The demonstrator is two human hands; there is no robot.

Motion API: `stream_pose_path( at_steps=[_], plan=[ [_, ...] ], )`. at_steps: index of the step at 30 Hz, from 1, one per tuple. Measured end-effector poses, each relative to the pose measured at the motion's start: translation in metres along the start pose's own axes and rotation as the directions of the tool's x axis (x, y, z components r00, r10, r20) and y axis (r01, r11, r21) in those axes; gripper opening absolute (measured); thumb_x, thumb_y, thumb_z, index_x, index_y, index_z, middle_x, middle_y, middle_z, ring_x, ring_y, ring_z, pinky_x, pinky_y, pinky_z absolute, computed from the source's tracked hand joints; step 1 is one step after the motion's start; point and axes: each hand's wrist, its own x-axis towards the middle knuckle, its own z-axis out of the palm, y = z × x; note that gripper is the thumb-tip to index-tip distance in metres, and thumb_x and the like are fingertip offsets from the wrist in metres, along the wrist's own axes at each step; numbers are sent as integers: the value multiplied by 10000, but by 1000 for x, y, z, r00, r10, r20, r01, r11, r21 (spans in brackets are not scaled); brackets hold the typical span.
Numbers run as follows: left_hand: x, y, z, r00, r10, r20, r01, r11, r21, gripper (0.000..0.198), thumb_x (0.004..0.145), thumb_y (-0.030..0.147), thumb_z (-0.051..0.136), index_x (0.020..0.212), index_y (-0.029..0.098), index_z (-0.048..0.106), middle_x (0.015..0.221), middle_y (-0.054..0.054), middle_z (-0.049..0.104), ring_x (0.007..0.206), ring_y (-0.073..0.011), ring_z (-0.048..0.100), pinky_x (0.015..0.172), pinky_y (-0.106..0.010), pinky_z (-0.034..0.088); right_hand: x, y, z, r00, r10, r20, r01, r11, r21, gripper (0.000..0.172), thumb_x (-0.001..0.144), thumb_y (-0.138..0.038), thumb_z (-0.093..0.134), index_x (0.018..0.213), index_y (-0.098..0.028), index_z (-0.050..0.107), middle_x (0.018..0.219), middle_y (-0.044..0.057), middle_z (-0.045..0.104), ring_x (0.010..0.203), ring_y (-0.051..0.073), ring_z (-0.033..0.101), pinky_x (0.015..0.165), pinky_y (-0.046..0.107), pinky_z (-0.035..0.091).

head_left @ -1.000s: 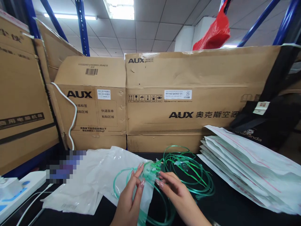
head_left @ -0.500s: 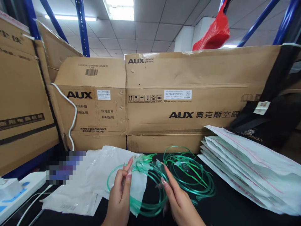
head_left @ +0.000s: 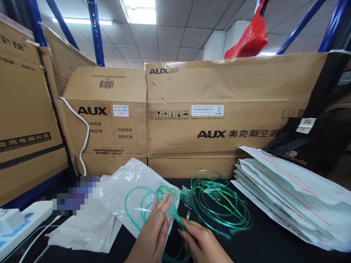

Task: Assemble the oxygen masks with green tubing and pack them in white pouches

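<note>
Pinching a bundle of green tubing (head_left: 177, 215) between thumb and forefinger, the right hand (head_left: 204, 237) sits low at the front of the black tabletop (head_left: 263, 237), while the left hand (head_left: 155, 224) lays its extended fingers over the same tubing, just beyond; whether these grip it or only press on it, I cannot tell. The tubing is slender, glossy and see-through, a cool sea-green that deepens where several strands run side by side near the right hand and pales where single loops swing out to the left. Those loops show against a crinkled translucent plastic bag (head_left: 131, 177), and it is unclear whether they lie upon it or within it. More curves of the tube drop toward the lower edge, partly hidden by the hands. Just beyond the right hand rests a soft, clear-green oxygen mask (head_left: 187, 199), its outline blurred into the strands around it, and a small metallic strip (head_left: 188, 214) glints nearby. Next to this, on the right, a second coil (head_left: 241, 221) spreads in wide, overlapping rings, carrying another mask (head_left: 215, 193) with a round port and a flat strap (head_left: 228, 203) of brighter, more opaque green.
</note>
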Motion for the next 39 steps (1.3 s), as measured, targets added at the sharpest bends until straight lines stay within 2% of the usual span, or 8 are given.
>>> stream_pose_path(
  at_steps=[5,8,14,20,23,29,34,39],
  plan=[
    [-7,-16,36,967,249,62,-249,969,-5,476,867,187,389,1322,279,286,1304,-37,500,1236,-194,365,1042,-405,298,5,20,9,968,227,-103,-202,958,203,389,779,-494,446,786,-152,632,565,23,615,547,167,582,503,233,452],
    [-9,-19,49,979,199,53,-200,980,5,383,853,193,401,1223,285,428,1305,-30,500,1227,-206,387,1030,-406,331,11,29,10,937,349,-12,-301,825,478,538,698,-651,430,768,-142,589,366,-60,454,289,104,420,307,203,297],
    [-9,-7,31,989,-7,-151,6,1000,-8,186,862,191,387,960,224,542,1354,-64,439,1261,-238,339,1033,-478,301,7,16,3,890,404,210,-453,736,504,369,646,-499,631,564,-158,517,355,-107,368,248,18,269,281,166,166],
    [-13,-21,40,990,141,-26,-138,987,81,337,867,190,388,1200,217,432,1329,-87,468,1247,-215,350,1008,-407,368,3,9,8,866,336,371,-492,439,752,327,626,-405,693,648,-120,535,417,-78,449,300,13,383,303,117,240],
    [-13,-25,47,965,255,60,-261,951,166,322,847,127,406,1152,202,479,1327,-102,466,1247,-222,335,1014,-392,356,6,19,16,894,327,307,-426,408,807,327,636,-389,692,725,-107,552,462,-54,506,330,27,454,339,114,327],
    [-9,-18,49,935,354,-28,-343,920,191,343,873,114,325,1183,191,451,1235,-103,565,1250,-194,322,1021,-365,345,7,29,28,914,347,210,-359,452,817,419,684,-450,640,913,-115,535,516,-33,550,362,72,509,374,167,399],
    [-4,-6,25,980,196,-25,-189,966,174,279,852,148,394,1073,233,543,1335,-58,463,1248,-233,338,1019,-381,355,5,16,18,905,255,341,-426,515,744,324,650,-404,684,710,-112,557,411,-95,411,285,-1,310,294,117,222],
    [-5,3,11,992,125,-13,-120,971,207,121,820,180,467,894,230,549,1271,-67,535,1193,-247,431,968,-408,412,3,8,2,863,199,464,-503,412,760,213,667,-288,677,719,-135,539,411,-119,382,242,-27,187,259,121,75]
  ],
)
